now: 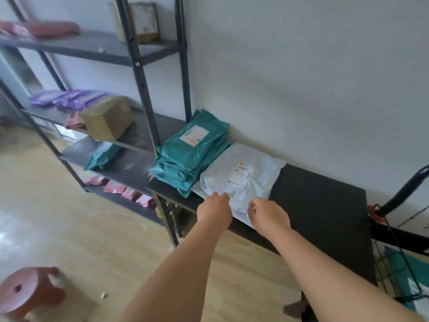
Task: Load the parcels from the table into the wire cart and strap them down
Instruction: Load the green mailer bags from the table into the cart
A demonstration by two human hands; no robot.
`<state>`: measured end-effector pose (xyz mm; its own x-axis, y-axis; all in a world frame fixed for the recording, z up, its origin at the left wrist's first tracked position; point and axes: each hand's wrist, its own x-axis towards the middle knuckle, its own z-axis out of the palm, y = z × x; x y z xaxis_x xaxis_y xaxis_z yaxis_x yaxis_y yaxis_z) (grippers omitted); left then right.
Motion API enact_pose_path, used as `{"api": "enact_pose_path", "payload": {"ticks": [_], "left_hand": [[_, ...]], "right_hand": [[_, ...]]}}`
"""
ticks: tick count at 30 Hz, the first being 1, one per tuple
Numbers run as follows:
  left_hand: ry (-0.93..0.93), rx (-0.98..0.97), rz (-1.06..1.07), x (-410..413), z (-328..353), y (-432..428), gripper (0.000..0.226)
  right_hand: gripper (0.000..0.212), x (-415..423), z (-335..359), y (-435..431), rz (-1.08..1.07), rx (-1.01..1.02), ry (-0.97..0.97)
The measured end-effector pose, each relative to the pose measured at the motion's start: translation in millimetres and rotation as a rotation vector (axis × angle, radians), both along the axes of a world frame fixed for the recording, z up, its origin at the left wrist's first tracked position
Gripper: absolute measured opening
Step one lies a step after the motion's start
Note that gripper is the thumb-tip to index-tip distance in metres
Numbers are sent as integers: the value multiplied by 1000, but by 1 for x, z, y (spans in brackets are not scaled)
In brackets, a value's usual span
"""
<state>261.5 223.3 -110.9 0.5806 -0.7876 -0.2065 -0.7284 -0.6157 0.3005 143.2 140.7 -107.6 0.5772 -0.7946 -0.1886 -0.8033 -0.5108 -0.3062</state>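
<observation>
Together, the left grip and right grip, both bare hands, close on the near edge of a pale parcel. The fingers of each curl onto the wrinkled plastic, which bunches up between them. The backs of the hands face the camera, so most of the fingertips are hidden. The pale parcel lies flat on the black bench, label up, with its far edge toward the wall.

Just to its left, touching it, sits a stack of teal parcels, the top one showing a white label. That stack fills the bench's left end, while the right half of the top is bare black surface.

Past the bench's right end stands the wire cart, partly cut off by the frame. Inside it lies a teal parcel, and a lighter one shows lower down near the frame's edge. A black handle curves up above the cart, and something red sits at its base; what it is cannot be told.

To the left rises a dark metal shelf unit. Its top shelf holds a cardboard box and pink packets. The next shelf holds purple packets and a brown carton. Lower still lies one teal packet, with pink packets at the bottom. A reddish stool stands on the wooden floor.
</observation>
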Motion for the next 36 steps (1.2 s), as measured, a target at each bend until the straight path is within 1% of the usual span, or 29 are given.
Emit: {"api": "enact_pose_path", "payload": {"ticks": [3, 8, 15, 20, 25, 31, 36], "left_hand": [[23, -33, 72, 42, 2, 17, 35], [45, -52, 144, 90, -4, 28, 33], [84, -29, 150, 125, -13, -2, 31], [104, -10, 208, 164, -21, -30, 36], [58, -22, 199, 209, -15, -86, 34], [38, -49, 212, 247, -15, -132, 37], [23, -103, 279, 272, -22, -150, 33]], "right_hand": [[24, 45, 2, 6, 20, 9, -49], [25, 100, -2, 18, -12, 121, -146], [15, 146, -12, -15, -103, 230, -260], [13, 184, -30, -50, -99, 276, -260], [18, 229, -23, -103, -86, 284, -283], [30, 269, -24, -149, -52, 289, -240], [36, 291, -43, -164, -122, 324, -271]]}}
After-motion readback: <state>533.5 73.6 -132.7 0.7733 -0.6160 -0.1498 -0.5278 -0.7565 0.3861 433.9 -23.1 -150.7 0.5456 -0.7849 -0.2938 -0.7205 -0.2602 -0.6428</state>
